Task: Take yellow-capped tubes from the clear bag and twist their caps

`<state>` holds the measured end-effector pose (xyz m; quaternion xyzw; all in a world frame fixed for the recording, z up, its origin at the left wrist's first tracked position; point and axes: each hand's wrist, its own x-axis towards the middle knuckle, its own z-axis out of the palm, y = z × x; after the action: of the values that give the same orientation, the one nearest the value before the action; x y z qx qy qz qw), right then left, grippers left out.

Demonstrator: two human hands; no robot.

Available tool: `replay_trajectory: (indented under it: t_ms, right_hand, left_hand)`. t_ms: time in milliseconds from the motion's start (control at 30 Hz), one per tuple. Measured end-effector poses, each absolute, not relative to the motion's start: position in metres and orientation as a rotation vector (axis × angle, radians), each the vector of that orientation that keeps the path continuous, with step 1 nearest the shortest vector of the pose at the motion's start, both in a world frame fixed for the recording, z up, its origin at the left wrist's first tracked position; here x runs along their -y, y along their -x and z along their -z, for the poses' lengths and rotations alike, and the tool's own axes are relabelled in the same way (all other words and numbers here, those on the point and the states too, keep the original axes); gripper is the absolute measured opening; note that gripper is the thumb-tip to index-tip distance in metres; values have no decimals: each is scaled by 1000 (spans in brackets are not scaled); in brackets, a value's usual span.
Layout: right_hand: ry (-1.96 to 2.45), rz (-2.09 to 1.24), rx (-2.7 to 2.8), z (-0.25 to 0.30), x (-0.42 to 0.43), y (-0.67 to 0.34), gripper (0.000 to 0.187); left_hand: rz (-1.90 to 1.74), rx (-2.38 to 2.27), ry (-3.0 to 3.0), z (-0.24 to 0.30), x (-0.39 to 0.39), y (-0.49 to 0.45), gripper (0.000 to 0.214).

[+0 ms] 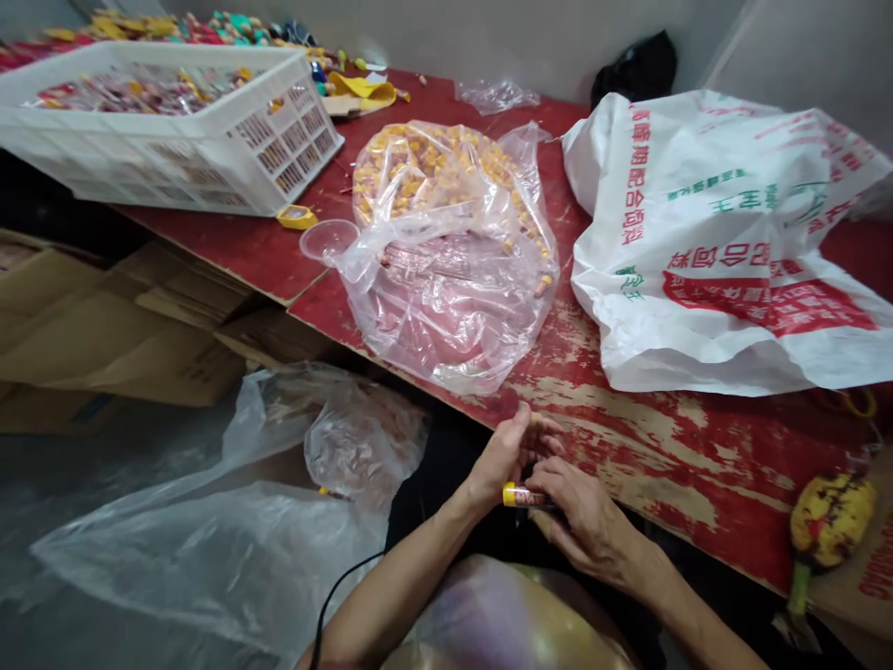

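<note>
Left hand [513, 458] and right hand [590, 521] together, lower centre, both clamped on small yellow-capped tube [526, 496], red label showing, held just below worn red table [648, 437] edge. Clear plastic bag [446, 316] of yellow pieces on table, centre frame.

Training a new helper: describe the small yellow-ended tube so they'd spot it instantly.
At the worn red table's near edge, below the big white printed bag, the person's left hand and right hand meet. Between them sits a short yellow-ended tube, the only thing held.
</note>
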<state>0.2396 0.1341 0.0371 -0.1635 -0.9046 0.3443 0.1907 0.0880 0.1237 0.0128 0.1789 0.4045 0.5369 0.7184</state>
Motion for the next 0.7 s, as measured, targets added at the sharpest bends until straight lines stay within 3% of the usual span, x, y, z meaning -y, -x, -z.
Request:
replay_trajectory:
  t_ms: [700]
  right_hand:
    - [347,-742,2572,-27,-118,-224,8]
  left_hand:
    - [-969,-1074,-277,-9,-108,-89,86]
